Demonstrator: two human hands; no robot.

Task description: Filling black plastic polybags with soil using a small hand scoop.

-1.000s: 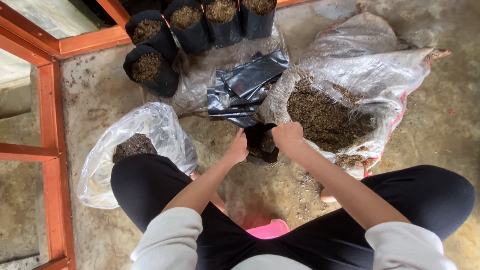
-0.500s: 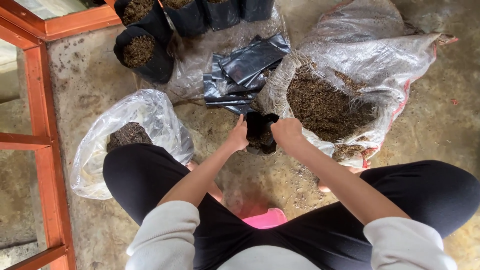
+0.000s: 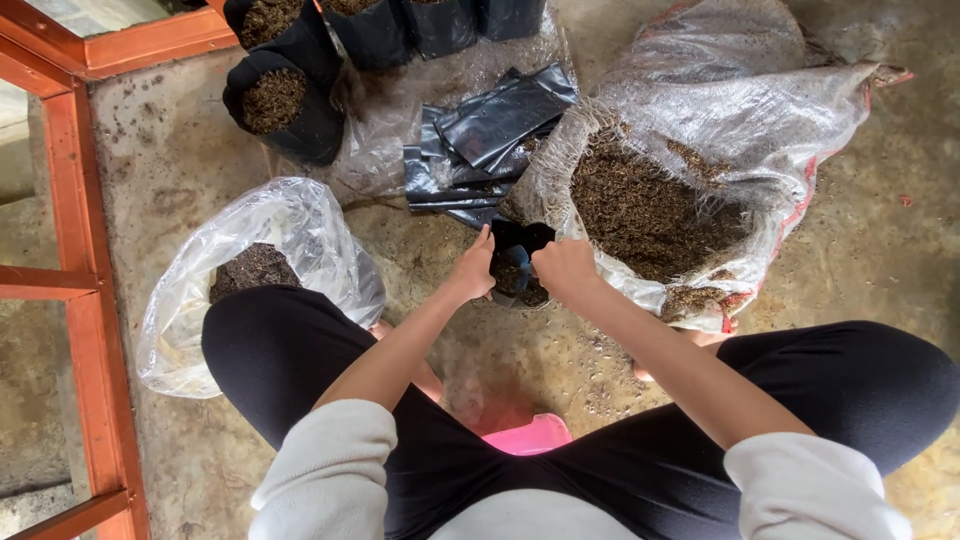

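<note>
The person is squatting on the concrete floor (image 3: 180,180) and is holding a small black grow bag (image 3: 515,265) between both hands, just in front of the knees. The left hand (image 3: 470,272) is pinching the bag's left rim, its fingers closed on the plastic, while the right hand (image 3: 565,268) is gripping the right rim in the same way, so the mouth is being held open and upright. Some dark mix is already showing inside, though how full it is cannot be told from this angle. The bag is sitting on the floor, touching the near edge of the big woven sack (image 3: 760,130), which is lying open to the right and is spilling brown, fibrous potting mix (image 3: 640,205). Just beyond the hands a pile of flat, empty black bags (image 3: 490,135) is lying, and at the far left filled black bags (image 3: 285,105) are standing together. Near the left knee a clear plastic bag (image 3: 300,230) is holding darker soil (image 3: 250,268). A pink object (image 3: 530,435), partly hidden, is lying between the legs. By the look of it, the filling step is under way: the bag is being shaped and steadied. The next move seems to call for one hand keeping the rim open while the other is scooping mix from the sack beside it, with care that the soft bag is not tipping.
</note>
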